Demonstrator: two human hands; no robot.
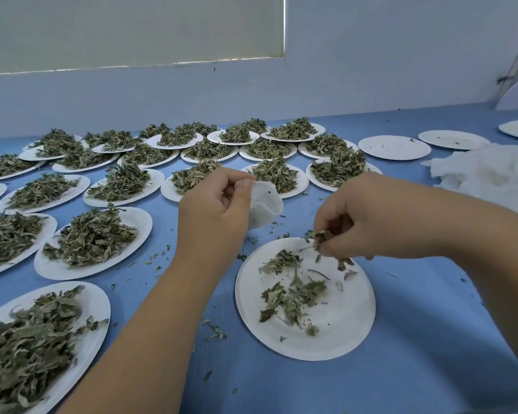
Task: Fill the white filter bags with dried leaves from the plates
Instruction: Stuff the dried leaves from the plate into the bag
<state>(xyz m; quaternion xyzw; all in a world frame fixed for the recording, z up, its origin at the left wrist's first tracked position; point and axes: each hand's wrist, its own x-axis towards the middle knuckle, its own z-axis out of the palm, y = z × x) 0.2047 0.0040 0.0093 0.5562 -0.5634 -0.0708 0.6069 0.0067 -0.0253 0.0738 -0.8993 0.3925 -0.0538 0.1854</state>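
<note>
Seen from the head camera, the left hand [214, 215] pinches a white filter bag [265, 204] above the blue bench [431, 339], while the right hand [353, 225] grips dried leaves [322, 237] over a nearly emptied plate [341, 330].

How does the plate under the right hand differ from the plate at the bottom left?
The round white paper plate under the right hand holds only a few scattered dried leaves; the round white paper plate at the bottom left carries a full heap. The right hand pinches leaves above the first plate's far rim; no hand touches the second. Both lie flat on the blue table.
</note>
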